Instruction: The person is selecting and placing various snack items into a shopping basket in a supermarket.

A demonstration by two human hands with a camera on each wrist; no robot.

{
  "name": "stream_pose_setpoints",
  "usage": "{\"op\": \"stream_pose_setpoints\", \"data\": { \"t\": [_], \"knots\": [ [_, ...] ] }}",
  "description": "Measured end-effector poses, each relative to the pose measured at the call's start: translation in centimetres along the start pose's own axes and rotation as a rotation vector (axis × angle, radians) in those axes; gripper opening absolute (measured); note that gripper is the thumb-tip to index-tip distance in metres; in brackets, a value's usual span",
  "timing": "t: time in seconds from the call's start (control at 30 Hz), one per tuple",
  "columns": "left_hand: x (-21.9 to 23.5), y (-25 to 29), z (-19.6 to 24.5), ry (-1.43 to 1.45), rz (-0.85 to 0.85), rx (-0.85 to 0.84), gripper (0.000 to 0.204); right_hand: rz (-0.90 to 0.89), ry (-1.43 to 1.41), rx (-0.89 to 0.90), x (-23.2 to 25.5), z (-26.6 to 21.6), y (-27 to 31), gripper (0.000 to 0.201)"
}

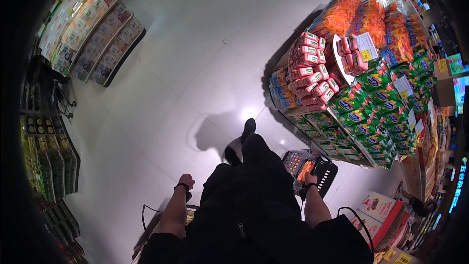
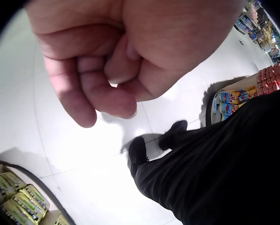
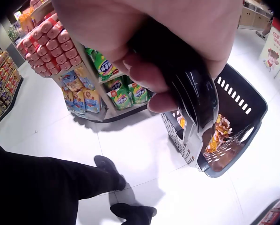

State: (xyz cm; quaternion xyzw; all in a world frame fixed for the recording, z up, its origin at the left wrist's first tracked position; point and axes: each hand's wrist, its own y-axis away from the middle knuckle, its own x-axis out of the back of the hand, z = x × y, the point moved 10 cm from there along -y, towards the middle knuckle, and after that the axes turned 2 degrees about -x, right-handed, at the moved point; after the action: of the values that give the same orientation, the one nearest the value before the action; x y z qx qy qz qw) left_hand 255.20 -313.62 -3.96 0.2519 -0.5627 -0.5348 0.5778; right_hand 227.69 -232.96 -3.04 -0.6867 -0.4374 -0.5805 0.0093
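Note:
The right hand (image 1: pixel 310 178) grips the black handle (image 3: pixel 180 70) of a dark shopping basket (image 1: pixel 326 173), its fingers curled round the handle in the right wrist view. Orange and red packages (image 3: pixel 220 133) lie inside the basket (image 3: pixel 243 91), which hangs at the person's right side. On the other side, the left hand (image 1: pixel 186 181) hangs beside the body and holds nothing; its fingers are loosely curled in the left wrist view, where the hand (image 2: pixel 116 56) is seen above the floor.
Ahead on the right stands a display of green bags (image 1: pixel 371 102), orange bags (image 1: pixel 342 12) and pink packs (image 1: pixel 310 68). Shelves (image 1: pixel 105 44) with packaged goods line the left. Printed boxes (image 1: pixel 378 210) stand at the lower right. Pale tiled floor lies between.

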Motion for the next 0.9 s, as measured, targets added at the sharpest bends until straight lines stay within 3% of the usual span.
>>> {"op": "stream_pose_setpoints", "data": {
  "t": [0.07, 0.17, 0.27, 0.3, 0.33, 0.47, 0.5, 0.53, 0.6, 0.67, 0.73, 0.77, 0.87, 0.9],
  "knots": [
    [0.3, -0.9, 0.1, 0.017, -0.019, -0.001, 0.025, -0.079, -0.124, -0.038, -2.5, -1.9, 1.0, 0.055],
    [1.8, -2.9, 3.0, -0.1, -0.093, -0.056, 0.022, -0.02, -0.268, 0.01, -6.6, -3.0, 0.5, 0.036],
    [4.8, -5.9, 7.4, -0.156, -0.136, -0.109, 0.016, -0.02, -0.056, -0.13, -8.9, -4.3, 1.5, 0.034],
    [6.3, -6.9, 9.0, -0.112, -0.124, -0.113, 0.014, 0.032, -0.099, -0.05, -9.7, -5.5, 1.9, 0.034],
    [8.0, -7.9, 10.9, -0.065, -0.108, -0.118, 0.012, -0.053, -0.126, -0.195, -11.0, -5.8, 2.8, 0.035],
    [16.5, -12.1, 18.5, 0.144, 0.002, -0.23, 0.009, -0.085, -0.207, -0.232, -13.2, -13.3, 7.6, 0.052],
    [18.7, -13.2, 20.2, 0.118, 0.013, -0.238, 0.012, -0.044, -0.271, -0.164, -12.8, -16.3, 9.1, 0.063],
    [21.2, -13.7, 22.9, 0.088, 0.024, -0.252, 0.015, 0.05, -0.287, -0.159, -10.4, -21.6, 12.3, 0.059],
    [26.1, -16.7, 27.4, -0.14, 0.134, -0.414, 0.018, -0.016, -0.074, -0.358, -11.0, -24.7, 13.4, 0.05],
    [30.8, -18.3, 32.2, -0.2, 0.164, -0.468, 0.011, -0.086, -0.288, -0.37, -14.5, -26.0, 12.8, 0.04],
    [34.6, -19.4, 35.2, -0.096, 0.12, -0.375, 0.012, -0.018, -0.335, -0.431, -18.1, -23.3, 10.7, 0.034],
    [36.2, -20.8, 36.0, -0.121, 0.104, -0.365, 0.013, -0.023, -0.198, -0.448, -17.4, -24.8, 11.2, 0.031],
    [40.6, -23.9, 39.8, -0.199, 0.085, -0.347, 0.014, 0.22, -0.309, -0.286, -14.4, -31.1, 14.5, 0.029],
    [41.7, -24.8, 41.1, -0.24, 0.079, -0.379, 0.015, 0.122, -0.359, -0.369, -15.8, -31.3, 15.0, 0.029]
  ]
}}
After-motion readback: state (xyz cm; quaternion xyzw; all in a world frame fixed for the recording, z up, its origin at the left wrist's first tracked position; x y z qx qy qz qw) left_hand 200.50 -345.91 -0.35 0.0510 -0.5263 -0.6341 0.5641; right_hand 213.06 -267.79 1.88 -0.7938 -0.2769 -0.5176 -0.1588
